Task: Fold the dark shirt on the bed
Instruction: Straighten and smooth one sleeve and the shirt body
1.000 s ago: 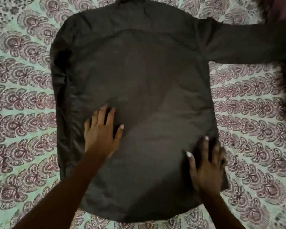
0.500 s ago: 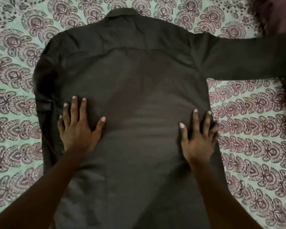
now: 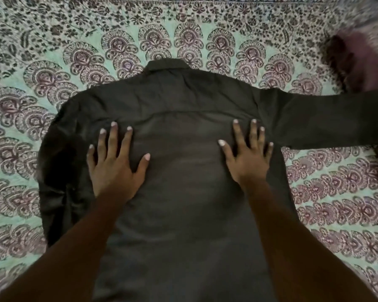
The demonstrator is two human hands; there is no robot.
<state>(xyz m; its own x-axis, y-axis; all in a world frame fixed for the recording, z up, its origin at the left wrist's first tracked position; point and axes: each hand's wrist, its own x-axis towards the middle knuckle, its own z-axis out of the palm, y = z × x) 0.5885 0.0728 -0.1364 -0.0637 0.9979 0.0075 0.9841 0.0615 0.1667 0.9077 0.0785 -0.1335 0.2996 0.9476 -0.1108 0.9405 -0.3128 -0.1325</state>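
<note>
1. Shirt (image 3: 183, 192): dark, lies back side up on the bed (image 3: 336, 203), collar (image 3: 165, 64) at the far end.
2. Left hand (image 3: 115, 164): flat, fingers spread wide, pressing the shirt left of its centre, below the yoke seam.
3. Right hand (image 3: 248, 155): flat, fingers spread, pressing right of the shirt's centre, near the armhole.
4. Right sleeve (image 3: 327, 120): stretched straight out from the shirt; left sleeve (image 3: 57, 171) bunched along its left side.
5. Markings: no legible writing or label on the shirt.

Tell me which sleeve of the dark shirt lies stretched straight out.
The sleeve on the person's right, reaching toward the frame's right edge; the left sleeve lies bunched along the dark shirt's side.
</note>
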